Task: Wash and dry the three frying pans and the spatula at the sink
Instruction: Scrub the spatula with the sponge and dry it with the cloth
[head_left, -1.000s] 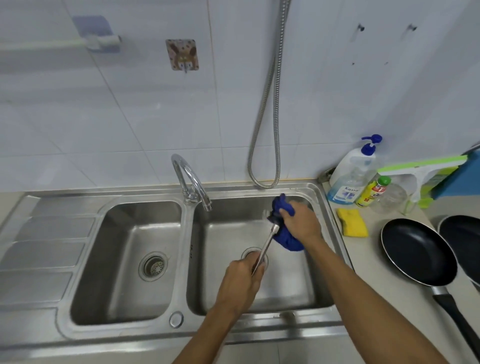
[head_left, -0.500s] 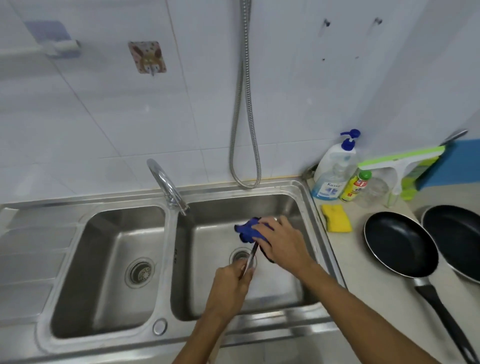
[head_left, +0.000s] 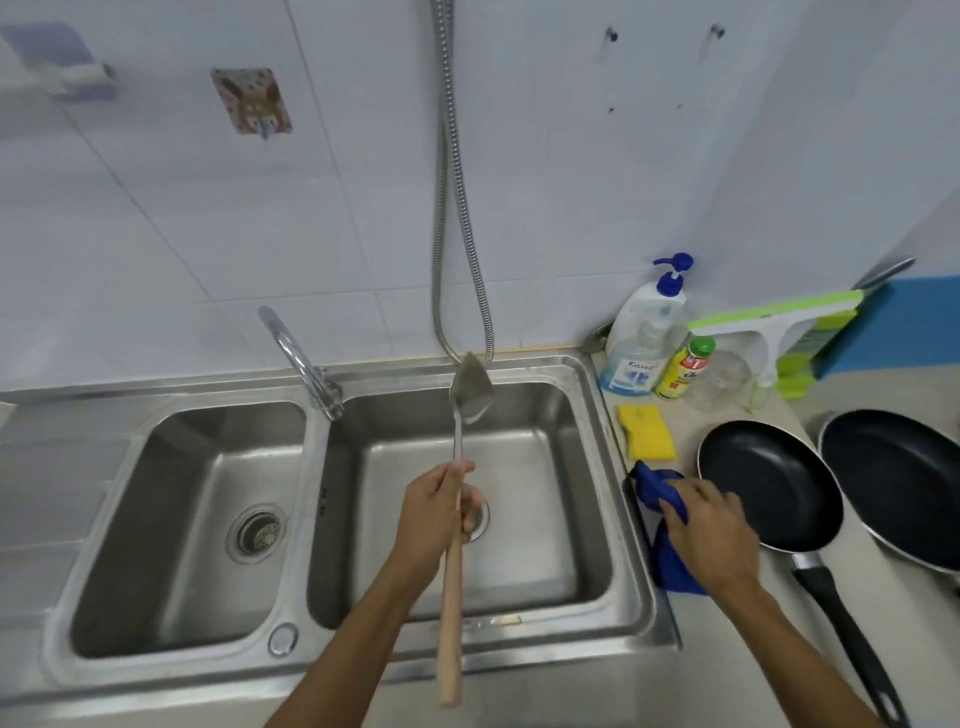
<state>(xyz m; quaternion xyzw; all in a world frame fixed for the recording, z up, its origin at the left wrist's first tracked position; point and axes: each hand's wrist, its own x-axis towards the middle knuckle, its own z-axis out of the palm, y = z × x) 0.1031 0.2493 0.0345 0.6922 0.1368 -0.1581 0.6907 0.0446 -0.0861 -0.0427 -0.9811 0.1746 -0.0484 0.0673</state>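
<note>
— What does the sink (head_left: 156, 670) hold?
— It has two steel basins. The left basin (head_left: 171, 467) has a strainer (head_left: 256, 532) in its floor. The right basin (head_left: 545, 519) has a drain (head_left: 482, 514) half hidden behind the left hand (head_left: 436, 514).
— And that hand?
— It grips the spatula (head_left: 451, 597) where the metal shaft meets the wooden handle. The blade is up and far, near the hose (head_left: 457, 208), and the handle end reaches past the near rim.
— The right hand (head_left: 711, 535)?
— It is on the counter just right of the sink, fingers laid over a blue cloth (head_left: 654, 486) (whether they pinch it, I cannot tell).
— Pans?
— The first pan (head_left: 769, 483) lies just right of the cloth, black inside up, handle pointing near. The second pan (head_left: 898, 483) lies just beside it, cut by the frame edge.
— What else?
— In the far right corner stand a pump bottle (head_left: 644, 332) part filled with clear liquid, a small yellow bottle (head_left: 683, 366), a glass jar (head_left: 722, 379) and a green squeegee (head_left: 774, 322). A yellow sponge (head_left: 647, 431) lies between the bottles and the cloth. The faucet (head_left: 301, 358) stands at the far rim between the basins.
</note>
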